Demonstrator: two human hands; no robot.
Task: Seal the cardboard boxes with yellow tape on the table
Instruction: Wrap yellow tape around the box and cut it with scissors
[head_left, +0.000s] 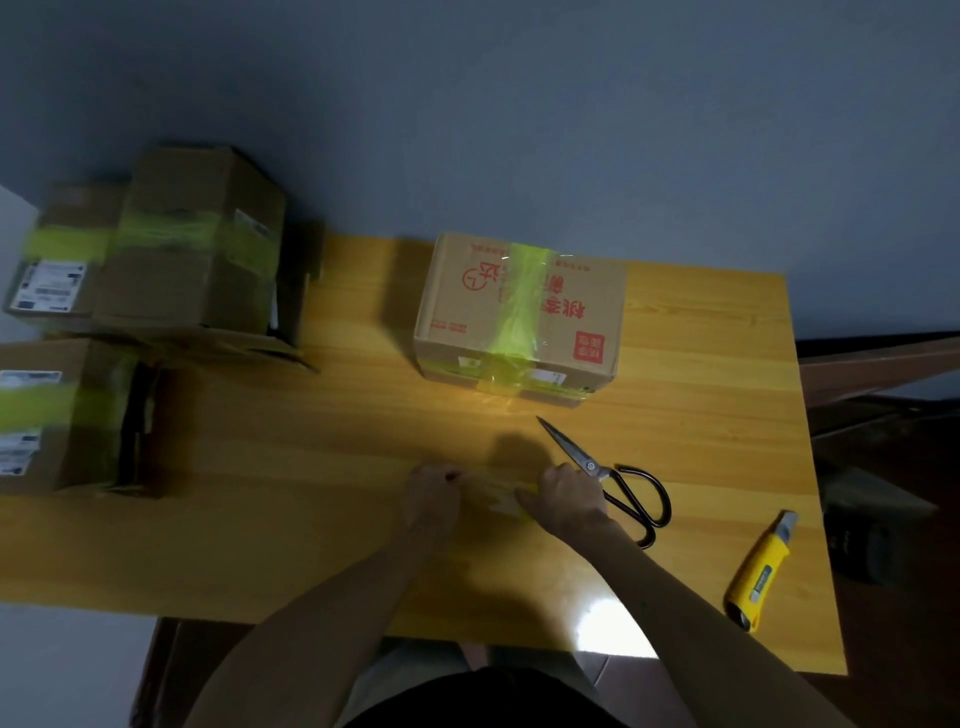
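Yellow tape (503, 498) stretched btwn fingers of left hand (432, 496) & right hand (570, 492).

The tape (501, 496) held between the left hand (434, 493) and the right hand (566, 493) is a pale smear. Its ends are hidden under the knuckles, so roll or loose strip cannot be told. The right wrist overlaps the near handle of the scissors (613, 478). The boxes (171, 249) at left are motion-blurred, the lower box (62, 415) is cut by the frame edge, and their labels (49, 286) are unreadable.

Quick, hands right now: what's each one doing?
Left hand: pinching one end of the yellow tape.
Right hand: gripping the tape's other end.
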